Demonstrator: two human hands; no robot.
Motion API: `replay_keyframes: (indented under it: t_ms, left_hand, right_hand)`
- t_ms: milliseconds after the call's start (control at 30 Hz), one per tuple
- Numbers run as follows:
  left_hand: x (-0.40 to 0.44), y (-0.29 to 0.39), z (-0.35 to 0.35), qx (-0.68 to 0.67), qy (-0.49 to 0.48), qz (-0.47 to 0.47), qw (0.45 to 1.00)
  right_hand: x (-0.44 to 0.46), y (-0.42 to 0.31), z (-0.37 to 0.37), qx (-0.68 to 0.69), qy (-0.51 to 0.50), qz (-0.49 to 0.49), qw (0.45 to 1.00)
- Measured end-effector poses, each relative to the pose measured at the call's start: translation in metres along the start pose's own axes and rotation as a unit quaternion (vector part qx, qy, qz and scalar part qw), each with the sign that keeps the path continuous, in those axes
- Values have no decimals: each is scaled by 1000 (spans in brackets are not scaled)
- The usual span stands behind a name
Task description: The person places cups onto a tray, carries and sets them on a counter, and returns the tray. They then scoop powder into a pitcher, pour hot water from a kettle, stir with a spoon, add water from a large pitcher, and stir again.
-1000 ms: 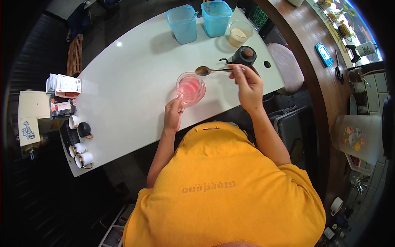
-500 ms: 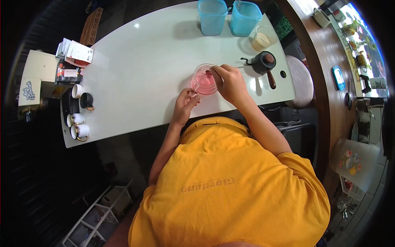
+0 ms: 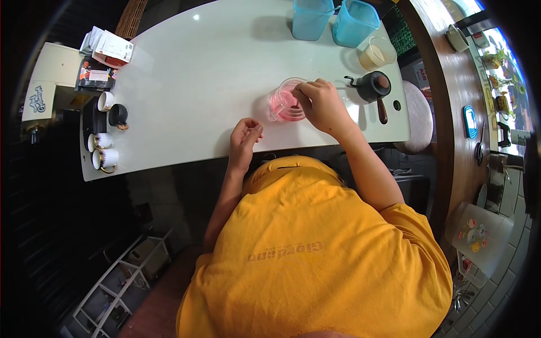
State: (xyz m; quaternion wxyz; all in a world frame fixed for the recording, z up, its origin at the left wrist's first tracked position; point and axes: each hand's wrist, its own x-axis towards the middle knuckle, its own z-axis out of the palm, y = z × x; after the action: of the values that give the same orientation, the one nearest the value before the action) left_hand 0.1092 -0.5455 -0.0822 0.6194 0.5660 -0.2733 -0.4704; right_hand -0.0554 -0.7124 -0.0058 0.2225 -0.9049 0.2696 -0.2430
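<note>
A clear glass cup (image 3: 280,107) with pink liquid stands on the white table (image 3: 197,84). Over its right rim, my right hand (image 3: 323,106) is closed on a spoon, mostly hidden by the fingers and the cup; its dark lower end shows inside the cup. To the left of the cup and apart from it is my left hand (image 3: 245,137), its fingers curled together near the table's front edge. Nothing shows in it. The cup's handle points toward that hand.
Two blue containers (image 3: 311,19), a cup of pale contents (image 3: 374,56) and a dark grinder-like pot (image 3: 373,86) stand at the back right. Several white mugs (image 3: 105,159) and a stack of packets (image 3: 112,46) line the left end. A stool (image 3: 416,118) is beside the right edge.
The spoon has gone from beside the cup into it with my right hand. My left hand has let go of the cup's handle and moved apart. The camera view has shifted.
</note>
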Motion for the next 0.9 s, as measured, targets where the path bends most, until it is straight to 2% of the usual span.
replay_keyframes:
  t_ms: [200,300,400,467,600,700,767,900]
  left_hand:
    - [0,8,2,11,-3,5,1000]
    - [4,10,4,29,-29,7,999]
    - [7,11,6,26,-47,16,998]
    - [9,11,6,29,-48,13,998]
    - [10,14,7,34,-53,12,998]
    - [11,14,9,29,-55,17,998]
    - [11,15,9,31,-60,17,998]
    - [11,18,12,4,-50,4,999]
  right_hand:
    - [1,-7,2,-93,30,-3,995]
    - [-1,-7,8,-42,37,-17,998]
    - [-3,-6,8,10,-2,-16,1000]
    - [-2,-7,1,-25,-49,1,998]
    - [1,-11,-4,-114,-32,3,993]
    - [3,-11,1,-107,8,-13,994]
    - [3,-10,5,-23,16,-21,999]
    - [1,-6,2,11,-21,-36,999]
